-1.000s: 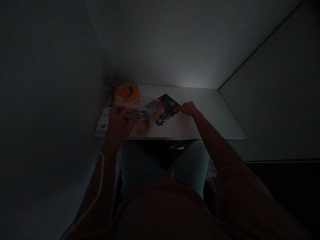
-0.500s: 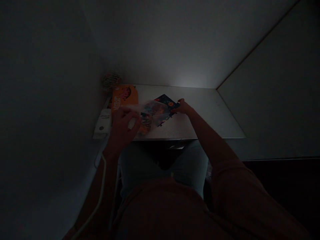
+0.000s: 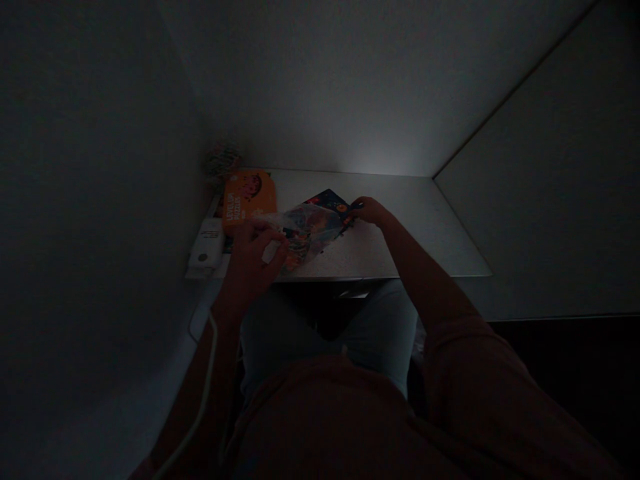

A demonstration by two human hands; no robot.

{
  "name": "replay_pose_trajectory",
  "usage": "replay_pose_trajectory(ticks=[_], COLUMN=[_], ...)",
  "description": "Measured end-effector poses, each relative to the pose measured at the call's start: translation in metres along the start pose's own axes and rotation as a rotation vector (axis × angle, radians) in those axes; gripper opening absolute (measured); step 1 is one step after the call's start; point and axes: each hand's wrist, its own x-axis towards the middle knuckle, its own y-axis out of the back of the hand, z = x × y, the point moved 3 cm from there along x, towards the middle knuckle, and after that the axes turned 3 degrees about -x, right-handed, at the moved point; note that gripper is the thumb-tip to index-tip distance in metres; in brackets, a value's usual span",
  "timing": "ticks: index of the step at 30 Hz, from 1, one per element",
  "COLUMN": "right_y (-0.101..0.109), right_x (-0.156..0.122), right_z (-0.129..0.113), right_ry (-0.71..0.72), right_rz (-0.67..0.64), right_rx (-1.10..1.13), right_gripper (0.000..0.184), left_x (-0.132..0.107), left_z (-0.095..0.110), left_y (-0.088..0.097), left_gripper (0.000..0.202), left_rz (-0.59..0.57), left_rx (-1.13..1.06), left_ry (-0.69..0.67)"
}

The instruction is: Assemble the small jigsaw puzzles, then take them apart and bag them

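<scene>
My left hand (image 3: 255,257) is closed on the edge of a clear plastic bag (image 3: 317,233) with colourful pieces, likely puzzle pieces, inside. The bag lies slanted over the white tabletop, its far end near my right hand. Partly beneath it is a dark blue picture sheet or board (image 3: 329,198) with planet-like shapes. My right hand (image 3: 367,210) is pinched at the right corner of this board, beside the bag's end. Dimness hides what exactly its fingers hold. Left of the bag, an orange box (image 3: 250,193) reads "Level up! Puzzles".
A white device or box (image 3: 207,243) stands at the table's left edge, with a pale cable (image 3: 207,373) running along my left forearm. Behind it is a patterned bundle (image 3: 223,160). Walls border the white tabletop (image 3: 420,233) at the back and left.
My left hand has shifted slightly right and down with the bag, showing more of the orange box. My right hand has moved slightly right, its fingers more closed.
</scene>
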Motion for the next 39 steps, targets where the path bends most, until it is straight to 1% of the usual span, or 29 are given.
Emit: replay_pose_trajectory(ticks=[4, 8, 11, 14, 19, 21, 23, 25, 27, 29, 31, 33, 35, 36, 37, 38, 39], right_y=[0.014, 0.026, 0.030, 0.026, 0.007, 0.000, -0.003, 0.000, 0.010, 0.024, 0.038, 0.046, 0.046, 0.045, 0.043, 0.041, 0.039], right_x=[-0.005, -0.005, -0.005, -0.007, -0.014, -0.016, -0.016, -0.013, -0.009, -0.009, -0.019, -0.038, -0.059, -0.067, -0.071, -0.071, -0.067], right_z=[-0.010, -0.026, -0.038, -0.045, -0.048, -0.048, -0.046, -0.044, -0.044, -0.050, -0.066, -0.089, -0.112, -0.119, -0.123, -0.121, -0.114], right_ry=[0.029, 0.078, 0.125, 0.111, 0.025, 0.021, 0.048, 0.100, 0.181, 0.302, 0.463, 0.641, 0.794, 0.847, 0.876, 0.879, 0.854], right_rz=[-0.006, -0.016, -0.024, -0.062, -0.141, -0.155, -0.149, -0.108, -0.021, 0.080, 0.130, 0.087, -0.027, -0.083, -0.117, -0.119, -0.084], right_rx=[0.045, 0.146, 0.181, 0.222, 0.318, 0.330, 0.332, 0.312, 0.306, 0.358, 0.458, 0.528, 0.515, 0.486, 0.456, 0.427, 0.398], right_gripper=[0.033, 0.029, 0.027, 0.028, 0.029, 0.026, 0.024, 0.023, 0.025, 0.032, 0.040, 0.046, 0.049, 0.050, 0.051, 0.049, 0.047], left_x=[0.001, 0.002, 0.003, 0.002, 0.002, 0.002, 0.002, 0.002, 0.002, 0.004, 0.006, 0.009, 0.012, 0.013, 0.013, 0.013, 0.013], left_z=[0.001, 0.002, 0.002, 0.002, 0.006, 0.007, 0.007, 0.007, 0.008, 0.008, 0.010, 0.011, 0.011, 0.011, 0.010, 0.009, 0.009], left_y=[-0.003, -0.007, -0.009, -0.009, -0.008, -0.007, -0.007, -0.007, -0.009, -0.010, -0.011, -0.013, -0.015, -0.016, -0.017, -0.017, -0.017], left_gripper=[0.010, 0.010, 0.010, 0.009, 0.010, 0.011, 0.011, 0.009, 0.009, 0.012, 0.014, 0.015, 0.015, 0.016, 0.016, 0.016, 0.016], left_rz=[0.024, 0.009, 0.012, 0.033, -0.015, -0.019, -0.011, -0.003, -0.005, -0.014, -0.020, -0.028, -0.049, -0.057, -0.057, -0.049, -0.035], left_rx=[-0.018, -0.020, -0.020, -0.047, -0.038, -0.031, -0.033, -0.034, -0.023, -0.007, -0.005, -0.014, -0.021, -0.021, -0.019, -0.019, -0.021], left_ry=[-0.046, -0.023, -0.033, -0.030, 0.017, 0.007, -0.012, -0.036, -0.039, -0.021, -0.012, -0.014, -0.009, -0.002, 0.006, 0.009, 0.008])
